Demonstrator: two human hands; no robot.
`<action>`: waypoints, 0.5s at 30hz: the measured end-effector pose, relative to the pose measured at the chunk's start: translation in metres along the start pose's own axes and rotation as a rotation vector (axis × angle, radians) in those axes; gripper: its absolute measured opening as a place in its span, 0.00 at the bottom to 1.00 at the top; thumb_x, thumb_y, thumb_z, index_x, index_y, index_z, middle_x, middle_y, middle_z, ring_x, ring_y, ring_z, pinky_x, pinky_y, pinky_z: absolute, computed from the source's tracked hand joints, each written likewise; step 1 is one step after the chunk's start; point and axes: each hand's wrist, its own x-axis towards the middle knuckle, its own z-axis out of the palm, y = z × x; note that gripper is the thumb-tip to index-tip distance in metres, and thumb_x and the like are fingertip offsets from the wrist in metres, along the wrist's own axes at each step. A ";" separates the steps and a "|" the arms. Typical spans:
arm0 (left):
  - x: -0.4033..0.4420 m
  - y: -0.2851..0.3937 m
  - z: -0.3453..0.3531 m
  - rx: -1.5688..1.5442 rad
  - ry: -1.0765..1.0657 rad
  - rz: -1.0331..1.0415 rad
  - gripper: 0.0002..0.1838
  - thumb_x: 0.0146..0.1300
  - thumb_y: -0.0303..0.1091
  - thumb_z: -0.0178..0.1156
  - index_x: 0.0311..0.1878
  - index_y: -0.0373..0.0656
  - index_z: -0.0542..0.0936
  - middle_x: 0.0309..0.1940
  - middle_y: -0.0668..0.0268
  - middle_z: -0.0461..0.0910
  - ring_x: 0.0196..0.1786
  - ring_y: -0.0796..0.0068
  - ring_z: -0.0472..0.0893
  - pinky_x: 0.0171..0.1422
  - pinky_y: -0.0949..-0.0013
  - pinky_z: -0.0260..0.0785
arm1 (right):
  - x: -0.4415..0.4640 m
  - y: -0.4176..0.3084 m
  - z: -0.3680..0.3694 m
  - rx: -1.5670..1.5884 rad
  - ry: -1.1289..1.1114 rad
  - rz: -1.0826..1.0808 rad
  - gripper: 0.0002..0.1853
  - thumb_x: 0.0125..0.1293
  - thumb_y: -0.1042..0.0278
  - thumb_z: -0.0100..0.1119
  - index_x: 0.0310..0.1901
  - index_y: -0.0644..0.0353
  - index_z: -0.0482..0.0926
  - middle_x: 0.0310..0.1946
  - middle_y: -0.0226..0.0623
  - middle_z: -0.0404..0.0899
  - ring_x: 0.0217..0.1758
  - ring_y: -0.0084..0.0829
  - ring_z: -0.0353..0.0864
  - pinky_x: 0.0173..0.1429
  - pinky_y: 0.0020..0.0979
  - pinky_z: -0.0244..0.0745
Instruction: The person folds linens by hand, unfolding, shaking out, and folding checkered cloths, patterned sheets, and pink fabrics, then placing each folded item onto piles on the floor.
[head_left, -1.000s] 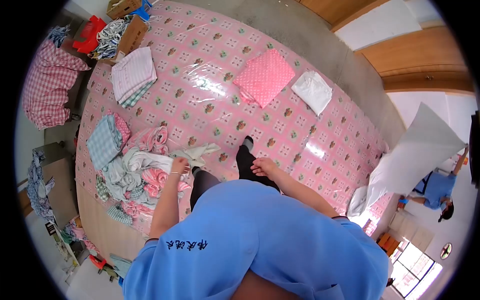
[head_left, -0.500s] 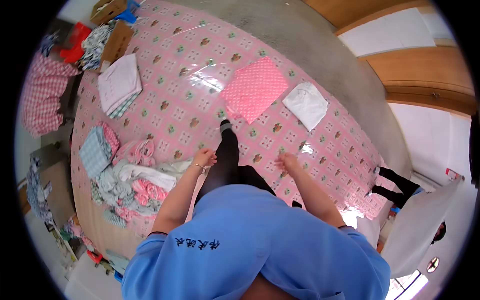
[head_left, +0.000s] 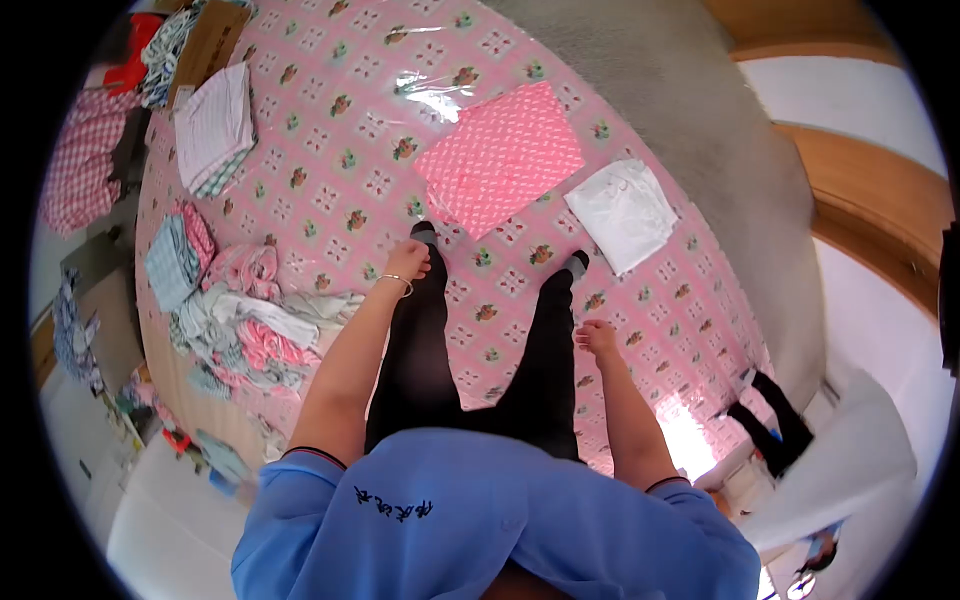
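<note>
My left hand (head_left: 408, 261), a bracelet at its wrist, hangs over my left leg near the foot, with its fingers loosely bent and nothing visible in them. Out to the right, my right hand (head_left: 597, 338) is held above the patterned pink sheet (head_left: 510, 340), empty, fingers apart. Beyond my feet lies a folded pink cloth with a white pattern (head_left: 500, 158). A folded white item (head_left: 623, 215) is to its right. Neither hand touches them.
A tangled heap of laundry (head_left: 250, 330) lies left, near folded blue-checked cloth (head_left: 173, 262). Farther up are a folded pale cloth (head_left: 215, 128) and a cardboard box (head_left: 208, 48). At the lower right a person (head_left: 775, 420) is partly hidden by a large white sheet (head_left: 850, 470).
My feet have stepped forward, nearer the pink cloth and white item. Both hands have moved away from the laundry heap. The other person's white sheet has swung lower.
</note>
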 end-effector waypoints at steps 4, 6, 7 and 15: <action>0.061 -0.030 0.072 -0.076 0.146 -0.115 0.09 0.56 0.36 0.53 0.38 0.43 0.73 0.30 0.69 0.74 0.31 0.78 0.75 0.30 0.75 0.70 | 0.103 -0.003 -0.071 0.003 0.019 0.011 0.13 0.55 0.68 0.49 0.42 0.62 0.69 0.30 0.39 0.76 0.28 0.30 0.76 0.28 0.26 0.71; 0.097 -0.049 0.106 -0.082 0.176 -0.197 0.10 0.54 0.37 0.53 0.38 0.44 0.73 0.32 0.70 0.73 0.33 0.79 0.75 0.31 0.74 0.69 | 0.159 -0.002 -0.105 0.037 0.042 0.022 0.14 0.55 0.68 0.50 0.43 0.63 0.68 0.31 0.38 0.75 0.28 0.30 0.76 0.27 0.26 0.71; 0.121 -0.060 0.121 -0.058 0.174 -0.231 0.11 0.53 0.37 0.53 0.38 0.45 0.73 0.32 0.71 0.73 0.34 0.79 0.74 0.31 0.75 0.68 | 0.187 0.001 -0.121 0.057 0.053 0.039 0.15 0.55 0.69 0.50 0.44 0.63 0.67 0.31 0.38 0.75 0.28 0.30 0.75 0.28 0.26 0.71; 0.286 -0.138 0.190 -0.063 0.335 -0.479 0.27 0.50 0.55 0.56 0.48 0.46 0.69 0.46 0.67 0.70 0.47 0.71 0.69 0.46 0.60 0.61 | 0.406 0.043 -0.196 0.090 0.275 0.210 0.25 0.53 0.60 0.55 0.51 0.59 0.64 0.46 0.38 0.68 0.46 0.34 0.68 0.43 0.38 0.68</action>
